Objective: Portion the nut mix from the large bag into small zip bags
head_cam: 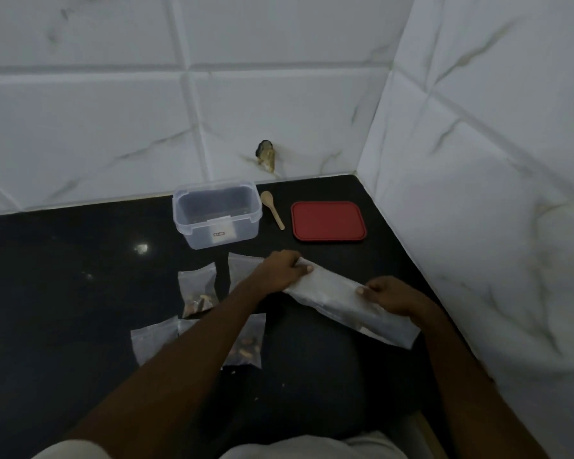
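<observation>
Large bag (340, 301): translucent white, flattened into a long strip, running diagonally over the black counter (63, 276) near the right wall. Can't tell whether it rests on the counter. Left hand (279, 271) grips its far end and right hand (390, 294) pinches mid-strip, fingers curled. Small zip bags (198, 288) lie just left, some showing nuts. Behind them: clear container (216, 213), wooden spoon (272, 209), red lid (328, 221).

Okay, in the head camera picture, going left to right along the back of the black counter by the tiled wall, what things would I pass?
Clear rectangular plastic container, open on top → small wooden spoon → flat red rectangular lid.
</observation>
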A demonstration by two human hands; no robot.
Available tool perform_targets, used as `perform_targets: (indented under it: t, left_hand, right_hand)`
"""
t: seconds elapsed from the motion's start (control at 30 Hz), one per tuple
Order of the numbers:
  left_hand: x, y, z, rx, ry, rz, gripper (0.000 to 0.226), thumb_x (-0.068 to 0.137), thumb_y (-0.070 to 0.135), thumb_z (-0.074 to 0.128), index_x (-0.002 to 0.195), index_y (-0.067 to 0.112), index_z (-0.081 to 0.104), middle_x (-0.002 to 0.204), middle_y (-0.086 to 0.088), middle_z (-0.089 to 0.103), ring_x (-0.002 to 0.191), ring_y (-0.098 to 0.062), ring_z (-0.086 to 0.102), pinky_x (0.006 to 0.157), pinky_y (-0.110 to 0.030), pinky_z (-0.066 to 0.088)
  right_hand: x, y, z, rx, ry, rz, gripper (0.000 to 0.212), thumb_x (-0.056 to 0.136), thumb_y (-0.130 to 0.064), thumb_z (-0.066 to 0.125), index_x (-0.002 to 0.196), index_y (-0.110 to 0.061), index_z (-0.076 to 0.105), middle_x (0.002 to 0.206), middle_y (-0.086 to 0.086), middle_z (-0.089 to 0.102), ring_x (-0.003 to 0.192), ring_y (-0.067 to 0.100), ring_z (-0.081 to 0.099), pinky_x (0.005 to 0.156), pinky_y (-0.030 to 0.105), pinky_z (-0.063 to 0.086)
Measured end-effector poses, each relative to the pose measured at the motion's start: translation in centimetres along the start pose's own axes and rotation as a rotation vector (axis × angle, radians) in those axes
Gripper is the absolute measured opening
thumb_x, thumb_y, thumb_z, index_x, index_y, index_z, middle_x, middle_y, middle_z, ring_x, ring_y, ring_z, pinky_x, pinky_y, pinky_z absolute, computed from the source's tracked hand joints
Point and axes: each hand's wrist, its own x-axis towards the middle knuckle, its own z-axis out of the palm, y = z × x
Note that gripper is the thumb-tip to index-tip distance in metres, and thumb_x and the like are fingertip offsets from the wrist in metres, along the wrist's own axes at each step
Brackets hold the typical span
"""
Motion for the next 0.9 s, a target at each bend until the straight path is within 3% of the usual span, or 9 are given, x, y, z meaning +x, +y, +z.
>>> perform_targets:
  t: [0.1, 0.2, 0.3, 0.43, 0.53, 0.7, 0.8, 0.9]
  left_hand:
    - [0.0, 0.2, 0.9, 0.203, -0.023, -0.048, 0.033, 0.097, 0.044, 0.052, 0.115, 0.017, 0.057, 0.11, -0.005, 0.062, 0.096, -0.018, 0.058, 0.086, -0.037, 0.048]
    - [-0.2, 0.3, 1.7, 0.325, 0.01, -0.08, 0.041, 0.097, 0.046, 0.05, 0.129, 0.02, 0.05, 0.118, -0.006, 0.061, 0.105, -0.022, 0.059, 0.09, -0.04, 0.048]
    - [-0.2, 0.5, 2.2, 0.42, 0.048, -0.057, 0.043, 0.096, 0.046, 0.05, 0.131, 0.021, 0.049, 0.122, -0.007, 0.06, 0.108, -0.024, 0.058, 0.093, -0.043, 0.049]
    - [0.1, 0.6, 1.9, 0.495, 0.009, 0.042, 0.059, 0.092, 0.061, 0.048, 0.132, 0.018, 0.052, 0.129, -0.01, 0.048, 0.117, -0.026, 0.049, 0.098, -0.044, 0.044]
    - [0.6, 0.9, 1.6, 0.456, -0.147, 0.033, 0.073, 0.084, 0.065, 0.059, 0.136, 0.016, 0.047, 0.134, -0.01, 0.049, 0.119, -0.026, 0.049, 0.099, -0.043, 0.043]
    - [0.6, 1.0, 1.2, 0.32, -0.264, -0.013, 0.066, 0.084, 0.047, 0.07, 0.135, 0.011, 0.049, 0.136, -0.008, 0.049, 0.12, -0.025, 0.05, 0.099, -0.037, 0.043]
    - [0.3, 1.1, -0.2, 0.216, -0.252, 0.019, 0.055, 0.085, 0.042, 0.071, 0.126, 0.008, 0.057, 0.13, -0.011, 0.055, 0.109, -0.021, 0.052, 0.087, -0.031, 0.041]
    - [-0.5, 1.4, -2.7, 0.115, -0.279, 0.009, 0.049, 0.088, 0.037, 0.068, 0.127, 0.01, 0.057, 0.126, -0.008, 0.056, 0.109, -0.02, 0.052, 0.088, -0.031, 0.04]
  right_hand:
    - [0.1, 1.2, 1.6, -0.01, 0.067, 0.038, 0.038, 0.094, -0.045, 0.06, 0.077, -0.011, 0.062, 0.075, 0.006, 0.057, 0.071, 0.018, 0.054, 0.061, 0.027, 0.036]
    - [0.1, 1.5, 3.1, -0.101, 0.236, 0.031, 0.038, 0.089, -0.049, 0.064, 0.1, -0.013, 0.064, 0.101, 0.006, 0.064, 0.087, 0.018, 0.055, 0.072, 0.029, 0.042]
    - [-0.3, 1.6, 4.2, -0.31, 0.415, 0.018, 0.046, 0.086, -0.058, 0.062, 0.112, -0.021, 0.056, 0.12, 0.005, 0.055, 0.11, 0.024, 0.051, 0.089, 0.036, 0.041]
    - [-0.1, 1.6, 4.8, -0.413, 0.369, 0.042, 0.049, 0.092, -0.06, 0.049, 0.127, -0.026, 0.049, 0.133, 0.005, 0.049, 0.125, 0.027, 0.042, 0.101, 0.043, 0.031]
    - [0.3, 1.3, 4.9, -0.403, 0.331, 0.027, 0.041, 0.096, -0.053, 0.047, 0.123, -0.023, 0.053, 0.131, 0.004, 0.053, 0.123, 0.025, 0.044, 0.101, 0.043, 0.031]
    - [0.3, 0.6, 4.3, -0.375, 0.278, -0.033, 0.037, 0.1, -0.048, 0.043, 0.118, -0.018, 0.053, 0.127, 0.007, 0.054, 0.122, 0.027, 0.047, 0.101, 0.041, 0.031]
    - [0.2, -0.4, 3.0, -0.255, 0.247, -0.072, 0.03, 0.1, -0.048, 0.044, 0.107, -0.02, 0.053, 0.11, 0.004, 0.063, 0.11, 0.025, 0.057, 0.099, 0.039, 0.029]
    - [0.6, -1.7, 1.7, -0.076, 0.247, -0.156, 0.02, 0.096, -0.044, 0.055, 0.092, -0.024, 0.053, 0.092, -0.004, 0.061, 0.096, 0.021, 0.059, 0.091, 0.036, 0.037]
